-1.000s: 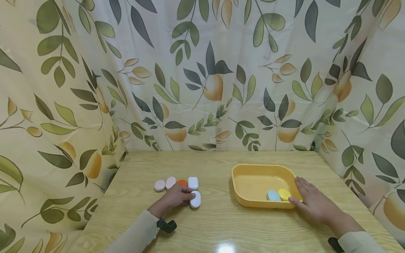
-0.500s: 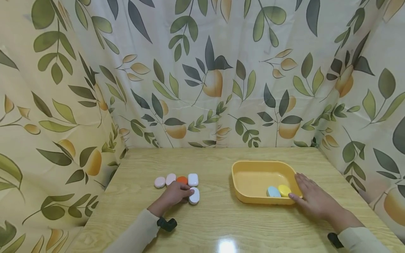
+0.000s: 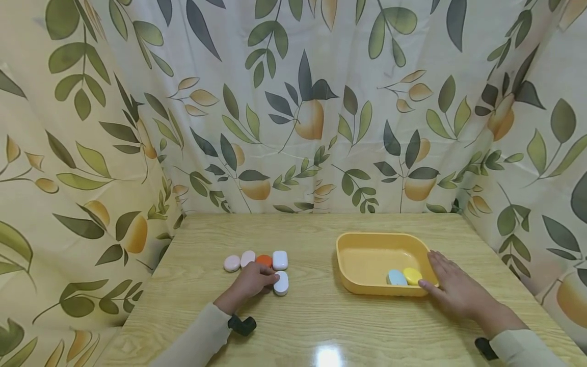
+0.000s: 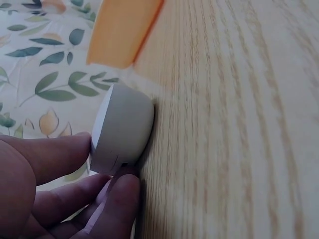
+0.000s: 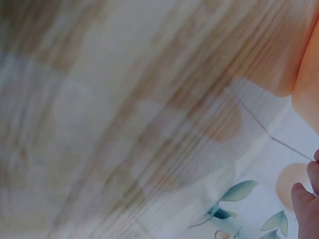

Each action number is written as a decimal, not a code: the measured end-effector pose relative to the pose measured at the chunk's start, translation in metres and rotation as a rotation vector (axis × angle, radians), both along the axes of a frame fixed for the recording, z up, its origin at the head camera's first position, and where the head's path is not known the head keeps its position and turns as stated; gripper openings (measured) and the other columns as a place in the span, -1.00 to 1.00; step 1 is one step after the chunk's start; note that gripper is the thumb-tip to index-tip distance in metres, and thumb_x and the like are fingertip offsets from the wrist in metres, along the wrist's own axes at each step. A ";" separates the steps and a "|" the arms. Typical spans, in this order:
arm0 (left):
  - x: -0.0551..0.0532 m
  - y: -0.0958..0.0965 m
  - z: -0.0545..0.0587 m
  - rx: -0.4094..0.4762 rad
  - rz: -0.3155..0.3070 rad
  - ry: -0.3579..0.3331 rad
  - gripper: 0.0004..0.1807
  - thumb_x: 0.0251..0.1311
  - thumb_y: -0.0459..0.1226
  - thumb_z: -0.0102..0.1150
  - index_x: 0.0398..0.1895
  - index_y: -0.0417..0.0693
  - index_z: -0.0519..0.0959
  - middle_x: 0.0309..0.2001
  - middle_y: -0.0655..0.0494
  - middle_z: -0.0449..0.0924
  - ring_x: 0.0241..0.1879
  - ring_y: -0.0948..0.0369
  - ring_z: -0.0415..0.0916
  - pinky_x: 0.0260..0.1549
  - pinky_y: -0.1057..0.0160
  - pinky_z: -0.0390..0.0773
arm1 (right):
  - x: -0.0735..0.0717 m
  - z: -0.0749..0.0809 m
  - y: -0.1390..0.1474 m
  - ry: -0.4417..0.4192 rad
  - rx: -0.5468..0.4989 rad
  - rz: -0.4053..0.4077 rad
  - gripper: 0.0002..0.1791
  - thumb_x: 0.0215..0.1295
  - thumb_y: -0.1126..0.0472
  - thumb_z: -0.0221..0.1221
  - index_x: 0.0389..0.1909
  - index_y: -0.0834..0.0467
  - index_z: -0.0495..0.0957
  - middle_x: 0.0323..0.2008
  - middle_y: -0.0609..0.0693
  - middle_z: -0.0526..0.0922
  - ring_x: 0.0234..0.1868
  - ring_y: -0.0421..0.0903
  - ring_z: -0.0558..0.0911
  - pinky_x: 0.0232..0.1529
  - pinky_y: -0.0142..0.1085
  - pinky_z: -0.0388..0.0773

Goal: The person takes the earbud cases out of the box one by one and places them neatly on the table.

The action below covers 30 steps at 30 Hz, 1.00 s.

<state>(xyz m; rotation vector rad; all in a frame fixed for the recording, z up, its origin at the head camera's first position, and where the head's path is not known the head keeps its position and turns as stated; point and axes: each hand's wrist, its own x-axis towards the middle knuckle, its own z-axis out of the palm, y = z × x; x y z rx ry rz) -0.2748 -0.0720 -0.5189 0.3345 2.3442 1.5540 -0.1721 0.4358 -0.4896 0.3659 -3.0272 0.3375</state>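
My left hand point(image 3: 252, 281) pinches a white oval case point(image 3: 282, 283) at its left side, low on the table. The left wrist view shows this case point(image 4: 124, 127) from its side, tilted, with fingertips at its face and lower end and a small dark mark there. Just behind the hand, a pale pink round case point(image 3: 232, 263), a pink oval one point(image 3: 247, 258), an orange one point(image 3: 263, 261) and a white square one point(image 3: 279, 260) stand in a row. My right hand point(image 3: 458, 288) rests on the yellow tray's point(image 3: 344, 275) right side, fingers straight, thumb at the front rim.
Inside the tray, a light blue case point(image 3: 396, 278) and a yellow case point(image 3: 412, 276) lie near the front right corner. The wooden table point(image 3: 293, 326) ends at a leaf-patterned curtain point(image 3: 293, 127) behind and at both sides.
The head view has tilted slightly downward, so everything sits a little higher in it. Both hands keep nearly the same places on the white oval case and the tray.
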 end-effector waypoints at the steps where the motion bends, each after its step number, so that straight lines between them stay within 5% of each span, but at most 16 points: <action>1: 0.000 0.000 0.001 -0.002 0.000 -0.002 -0.83 0.20 -0.29 0.33 -0.27 -0.27 0.70 -0.34 0.07 0.64 -0.40 0.21 0.61 -0.43 0.24 0.68 | 0.000 0.000 0.000 0.000 0.000 0.001 -0.07 0.49 -0.19 -0.09 0.44 0.50 -0.16 0.42 0.47 -0.04 0.43 0.37 -0.07 0.44 -0.07 -0.48; 13: 0.001 0.001 0.000 -0.005 0.004 0.019 -0.83 0.20 -0.30 0.33 -0.27 -0.28 0.71 -0.35 0.07 0.64 -0.39 0.22 0.61 -0.41 0.25 0.68 | -0.001 0.003 0.000 -0.003 0.010 -0.008 -0.07 0.49 -0.19 -0.09 0.43 0.51 -0.14 0.42 0.46 -0.02 0.42 0.38 -0.05 0.44 -0.01 -0.42; 20: -0.001 -0.003 0.008 -0.056 0.043 0.131 -0.90 0.18 -0.35 0.32 -0.31 -0.25 0.69 -0.45 0.09 0.64 -0.45 0.18 0.60 -0.45 0.27 0.62 | -0.001 0.004 0.000 -0.011 0.016 -0.011 -0.06 0.49 -0.22 -0.11 0.44 0.50 -0.14 0.42 0.46 -0.03 0.42 0.39 -0.04 0.44 0.04 -0.40; 25: -0.007 -0.005 0.015 0.029 0.084 0.033 -0.85 0.22 -0.35 0.29 -0.22 -0.30 0.64 -0.39 0.07 0.63 -0.37 0.11 0.62 -0.40 0.20 0.65 | -0.002 0.003 0.001 -0.013 0.020 -0.013 -0.05 0.48 -0.23 -0.11 0.43 0.52 -0.11 0.42 0.47 -0.02 0.42 0.39 -0.04 0.43 0.08 -0.37; 30: -0.014 -0.002 0.025 0.090 0.035 -0.013 -0.76 0.25 -0.36 0.26 -0.10 -0.37 0.59 -0.30 0.01 0.63 -0.28 0.08 0.63 -0.27 0.12 0.68 | -0.002 0.002 0.001 -0.005 0.021 -0.007 -0.06 0.48 -0.22 -0.11 0.42 0.52 -0.10 0.42 0.47 -0.02 0.42 0.38 -0.04 0.44 0.05 -0.39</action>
